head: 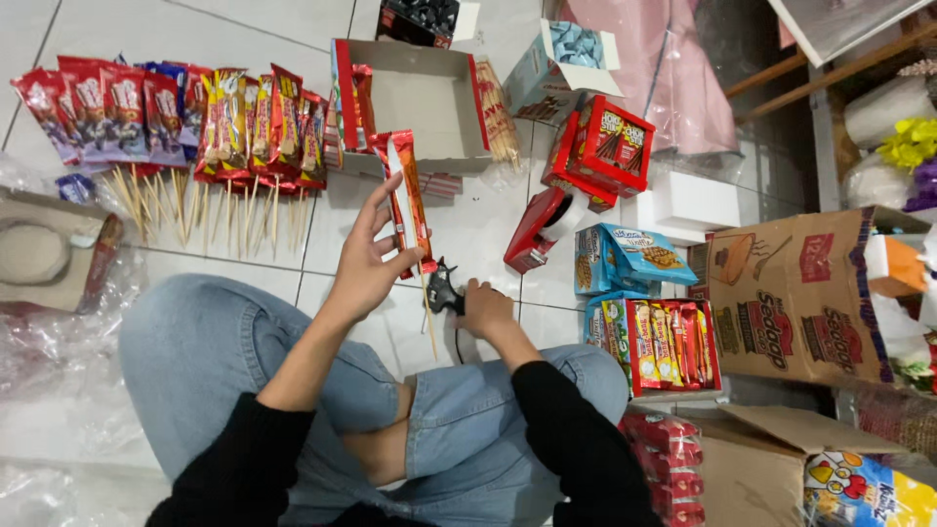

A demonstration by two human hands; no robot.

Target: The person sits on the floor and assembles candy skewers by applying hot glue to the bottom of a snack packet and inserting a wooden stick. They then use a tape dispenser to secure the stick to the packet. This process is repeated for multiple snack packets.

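Gluing step: left hand (366, 268) clamped on snack packet (410, 200) and skewer (429, 322) — right hand (485, 309) gripping glue gun (444, 293) (nozzle at joint); next, press firmly.

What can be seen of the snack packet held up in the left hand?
The snack packet is a long, narrow sachet, red and orange with a glossy, foil-like wrapper. It stands nearly upright, tilted slightly, above the tiled floor. The left hand pinches its lower part between thumb and fingers. A thin wooden skewer runs down from its lower end, where the right hand holds a black glue gun.
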